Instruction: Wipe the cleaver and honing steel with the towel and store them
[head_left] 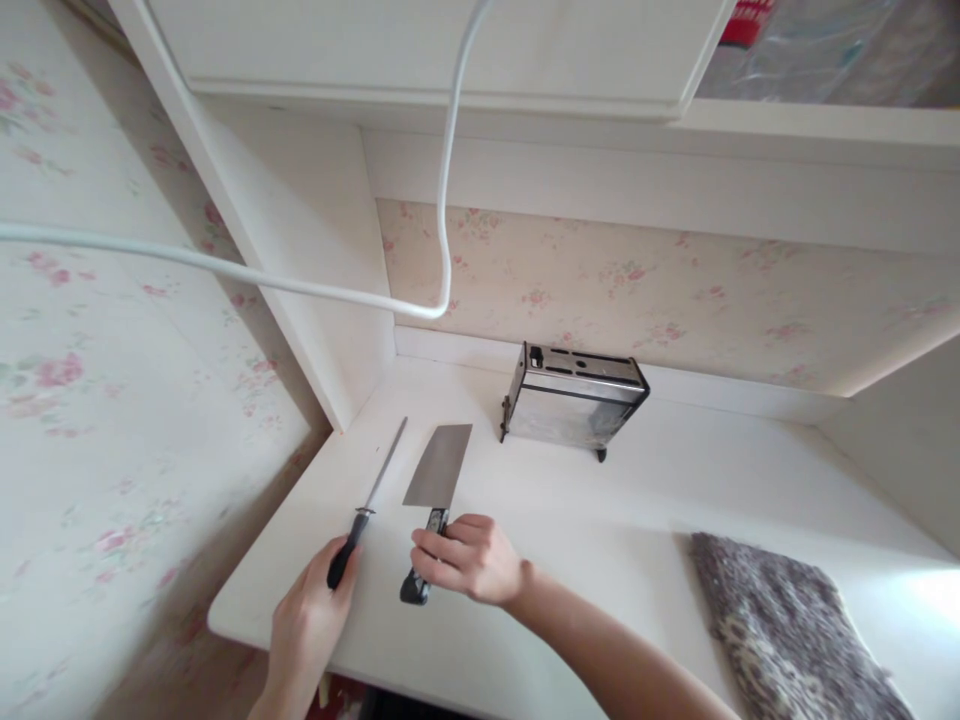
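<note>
Cleaver lies flat on the white counter, in front and left of the metal knife block. Right hand curls over its black handle; left hand touches the honing steel's handle (grip unclear), just left of the cleaver.

Sharpening rod left of cleaver

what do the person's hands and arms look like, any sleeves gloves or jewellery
Both the left hand and the right hand are bare: no gloves, rings or watch show. The right forearm is uncovered to the picture's edge, with no sleeve in view. Only the left wrist shows, also bare.
</note>
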